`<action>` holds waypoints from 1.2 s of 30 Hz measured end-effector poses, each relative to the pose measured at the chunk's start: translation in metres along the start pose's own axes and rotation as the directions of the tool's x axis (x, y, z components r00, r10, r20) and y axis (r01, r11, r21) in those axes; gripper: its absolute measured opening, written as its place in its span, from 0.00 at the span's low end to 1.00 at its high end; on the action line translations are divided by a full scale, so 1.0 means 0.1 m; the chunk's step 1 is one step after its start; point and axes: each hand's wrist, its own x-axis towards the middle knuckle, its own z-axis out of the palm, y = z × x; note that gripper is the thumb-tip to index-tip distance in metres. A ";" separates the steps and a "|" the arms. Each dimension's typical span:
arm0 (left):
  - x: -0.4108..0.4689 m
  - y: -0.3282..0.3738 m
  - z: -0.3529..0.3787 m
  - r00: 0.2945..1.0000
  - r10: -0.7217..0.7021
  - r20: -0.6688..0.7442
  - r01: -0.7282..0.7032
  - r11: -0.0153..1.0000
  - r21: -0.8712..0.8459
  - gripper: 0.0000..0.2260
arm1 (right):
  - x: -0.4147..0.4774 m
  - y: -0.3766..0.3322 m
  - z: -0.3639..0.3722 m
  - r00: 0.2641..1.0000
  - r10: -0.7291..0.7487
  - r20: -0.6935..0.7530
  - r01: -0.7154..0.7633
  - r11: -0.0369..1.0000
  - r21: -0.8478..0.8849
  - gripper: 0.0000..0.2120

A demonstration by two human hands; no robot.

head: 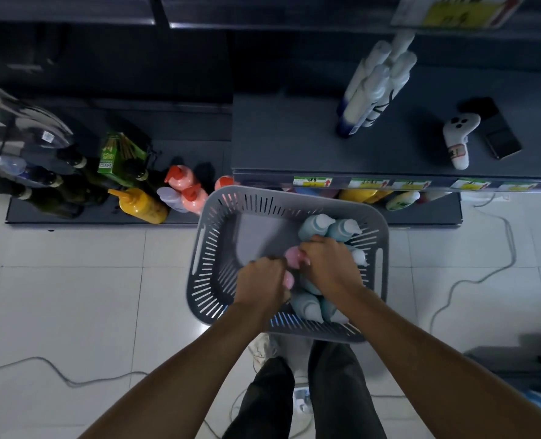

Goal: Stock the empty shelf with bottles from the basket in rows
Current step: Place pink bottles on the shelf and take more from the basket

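Left hand [263,285], right hand [327,263], gripping pink bottles [294,255]

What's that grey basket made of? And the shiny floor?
The basket looks like matte grey moulded plastic: its walls have neat cut-out slots and handle holes. The floor looks like glossy pale tile, probably ceramic, with straight grout lines and soft reflections.

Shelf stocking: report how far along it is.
Done: one cluster of white bottles stands on the shelf, which is otherwise mostly bare. In hand: the left hand and right hand are down in the basket, gripping pink bottles. Left: several teal bottles lie in the basket, so most rows remain.
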 end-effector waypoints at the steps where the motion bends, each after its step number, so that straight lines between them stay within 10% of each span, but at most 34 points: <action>1: -0.01 0.00 -0.04 1.000 -0.002 -0.017 0.002 1.000 -0.005 0.12 | 0.00 -0.01 -0.05 1.000 -0.003 -0.001 0.003 1.000 0.000 0.04; 36: -0.90 1.73 -3.40 0.915 0.273 -0.296 -0.265 0.962 0.069 0.14 | -1.04 0.01 -3.78 0.929 -0.114 -0.352 0.093 0.993 -0.075 0.09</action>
